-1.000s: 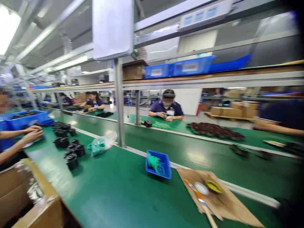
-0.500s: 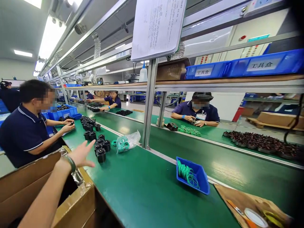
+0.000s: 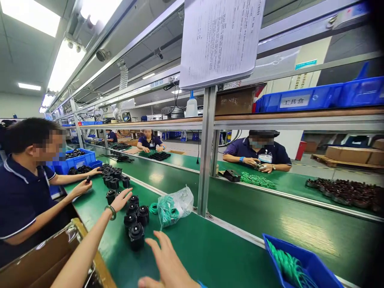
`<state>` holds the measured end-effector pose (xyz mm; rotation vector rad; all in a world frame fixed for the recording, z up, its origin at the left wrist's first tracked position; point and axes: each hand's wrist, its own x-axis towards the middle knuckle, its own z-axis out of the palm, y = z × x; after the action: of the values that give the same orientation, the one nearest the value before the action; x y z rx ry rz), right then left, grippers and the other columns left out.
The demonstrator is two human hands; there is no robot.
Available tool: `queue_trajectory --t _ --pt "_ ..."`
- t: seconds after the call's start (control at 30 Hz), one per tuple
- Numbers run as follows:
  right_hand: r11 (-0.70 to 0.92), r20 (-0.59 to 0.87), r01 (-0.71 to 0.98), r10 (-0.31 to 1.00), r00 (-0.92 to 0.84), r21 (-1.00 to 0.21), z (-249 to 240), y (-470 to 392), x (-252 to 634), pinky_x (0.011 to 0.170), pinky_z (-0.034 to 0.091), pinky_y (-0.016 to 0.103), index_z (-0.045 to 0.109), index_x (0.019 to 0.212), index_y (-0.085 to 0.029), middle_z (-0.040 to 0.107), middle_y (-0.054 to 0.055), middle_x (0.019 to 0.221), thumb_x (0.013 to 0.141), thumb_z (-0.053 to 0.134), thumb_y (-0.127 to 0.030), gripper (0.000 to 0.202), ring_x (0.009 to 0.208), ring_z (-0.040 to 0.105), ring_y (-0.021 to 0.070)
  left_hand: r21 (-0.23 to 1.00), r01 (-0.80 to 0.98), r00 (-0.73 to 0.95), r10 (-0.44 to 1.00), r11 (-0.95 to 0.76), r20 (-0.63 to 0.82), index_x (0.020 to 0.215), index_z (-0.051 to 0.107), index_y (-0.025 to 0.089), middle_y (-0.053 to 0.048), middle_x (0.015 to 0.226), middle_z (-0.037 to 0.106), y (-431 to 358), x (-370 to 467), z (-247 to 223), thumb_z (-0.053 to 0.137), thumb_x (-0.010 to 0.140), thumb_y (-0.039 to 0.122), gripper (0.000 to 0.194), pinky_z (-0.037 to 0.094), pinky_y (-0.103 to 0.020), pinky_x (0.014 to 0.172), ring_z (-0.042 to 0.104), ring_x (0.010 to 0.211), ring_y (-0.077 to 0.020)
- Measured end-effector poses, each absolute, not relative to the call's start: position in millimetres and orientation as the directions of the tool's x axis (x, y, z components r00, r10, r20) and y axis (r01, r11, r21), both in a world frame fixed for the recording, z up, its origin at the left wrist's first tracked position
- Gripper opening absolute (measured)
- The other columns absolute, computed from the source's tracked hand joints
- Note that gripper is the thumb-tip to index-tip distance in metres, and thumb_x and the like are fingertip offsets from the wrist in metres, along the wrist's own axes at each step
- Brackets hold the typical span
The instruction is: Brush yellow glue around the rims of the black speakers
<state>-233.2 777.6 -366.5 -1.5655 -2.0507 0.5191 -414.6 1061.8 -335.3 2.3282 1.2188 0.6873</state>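
Observation:
My left hand [image 3: 121, 201], with a green bangle on the wrist, reaches over the left side of a cluster of black round motor-like parts [image 3: 136, 235]. Its fingers are stretched out; whether they touch a part I cannot tell. At the bottom middle, my right hand [image 3: 168, 262] is spread with nothing in it, just right of the nearest black part. Beyond the cluster lies a clear plastic bag [image 3: 177, 206] holding green rings or coils, with a loose green coil [image 3: 153, 208] beside it.
An open cardboard box [image 3: 39, 260] stands at the lower left. A blue tray [image 3: 300, 256] with green cords sits at the lower right. A metal post [image 3: 207, 156] carries a shelf over the green table [image 3: 240, 260]. A co-worker [image 3: 27, 196] handles black parts at the left; others sit opposite.
My left hand has moved forward from above the box to the black parts. My right hand has come into view from below. The view has shifted, so the blue tray sits lower and further right.

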Motion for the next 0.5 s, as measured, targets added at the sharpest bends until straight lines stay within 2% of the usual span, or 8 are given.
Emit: queue_trajectory --t 0.1,0.17,0.23,0.27,0.33,0.4,0.43,0.5 --pt "0.232 0.217 0.787 0.968 -0.128 -0.572 -361.0 853.2 -272.3 0.114 0.010 0.065 0.033 0.150 -0.016 0.007 0.024 0.159 0.062 0.074 -0.069 0.110 0.145 -0.003 0.0460 0.617 0.568 0.530 0.816 -0.544 0.231 0.133 0.052 0.016 -0.014 0.144 0.047 1083.4 -401.9 -358.1 0.046 0.097 0.049 0.049 0.029 -0.055 0.113 0.043 0.135 -0.0283" --pt "0.241 0.262 0.788 0.959 -0.105 -0.566 -361.5 885.1 -285.3 0.110 0.007 0.070 0.029 0.151 -0.014 0.003 0.026 0.158 0.061 0.070 -0.075 0.116 0.143 -0.007 0.0488 0.635 0.533 0.576 0.789 -0.559 0.212 0.129 0.056 0.016 -0.014 0.139 0.053 1090.7 -401.0 -369.1 0.042 0.096 0.055 0.053 0.031 -0.053 0.113 0.048 0.131 -0.0265" --pt "0.231 0.309 0.830 0.948 -0.074 -0.508 -360.0 906.4 -283.4 0.111 0.016 0.067 0.030 0.150 -0.016 0.011 0.024 0.158 0.070 0.063 -0.074 0.105 0.145 0.003 0.0462 0.641 0.513 0.604 0.771 -0.571 0.204 0.129 0.057 0.017 -0.014 0.142 0.050 1093.8 -406.1 -377.7 0.037 0.094 0.063 0.061 0.027 -0.050 0.116 0.044 0.135 -0.0262" --pt "0.207 0.325 0.860 0.944 -0.051 -0.466 -358.0 915.4 -276.9 0.113 0.024 0.059 0.033 0.149 -0.018 0.019 0.021 0.157 0.080 0.058 -0.068 0.089 0.146 0.014 0.0411 0.641 0.508 0.606 0.767 -0.576 0.209 0.131 0.056 0.017 -0.014 0.147 0.045 1094.4 -410.3 -381.4 0.034 0.092 0.066 0.066 0.023 -0.048 0.118 0.038 0.139 -0.0262" --pt "0.124 0.321 0.916 0.947 0.006 -0.381 -352.7 934.5 -256.1 0.107 0.039 0.041 0.044 0.140 -0.018 0.042 0.016 0.144 0.097 0.045 -0.043 0.050 0.136 0.041 0.0270 0.642 0.502 0.600 0.768 -0.579 0.224 0.138 0.051 0.018 -0.011 0.155 0.034 1094.3 -420.1 -387.9 0.026 0.091 0.069 0.074 0.015 -0.045 0.121 0.025 0.145 -0.0252" --pt "0.060 0.259 0.948 0.965 0.024 -0.312 -350.4 956.6 -231.9 0.096 0.047 0.033 0.056 0.125 -0.014 0.059 0.013 0.123 0.099 0.039 -0.020 0.031 0.115 0.057 0.0194 0.648 0.498 0.592 0.772 -0.577 0.232 0.142 0.045 0.019 -0.008 0.157 0.030 1092.6 -428.5 -394.6 0.021 0.092 0.068 0.075 0.012 -0.043 0.122 0.020 0.147 -0.0235" --pt "0.045 0.212 0.961 0.977 0.015 -0.274 -351.5 968.1 -221.3 0.093 0.049 0.034 0.060 0.116 -0.012 0.062 0.012 0.115 0.097 0.044 -0.017 0.026 0.108 0.060 0.0195 0.651 0.496 0.590 0.773 -0.575 0.234 0.144 0.044 0.019 -0.007 0.157 0.031 1091.2 -431.3 -398.4 0.021 0.092 0.067 0.074 0.012 -0.043 0.122 0.020 0.147 -0.0228" --pt "0.029 0.134 0.983 0.991 -0.004 -0.180 -358.6 988.7 -206.9 0.091 0.049 0.039 0.063 0.105 -0.010 0.063 0.010 0.111 0.092 0.056 -0.020 0.017 0.107 0.059 0.0215 0.655 0.496 0.582 0.778 -0.570 0.236 0.145 0.042 0.020 -0.005 0.156 0.032 1087.8 -433.4 -406.1 0.023 0.092 0.065 0.072 0.014 -0.043 0.122 0.019 0.147 -0.0222"
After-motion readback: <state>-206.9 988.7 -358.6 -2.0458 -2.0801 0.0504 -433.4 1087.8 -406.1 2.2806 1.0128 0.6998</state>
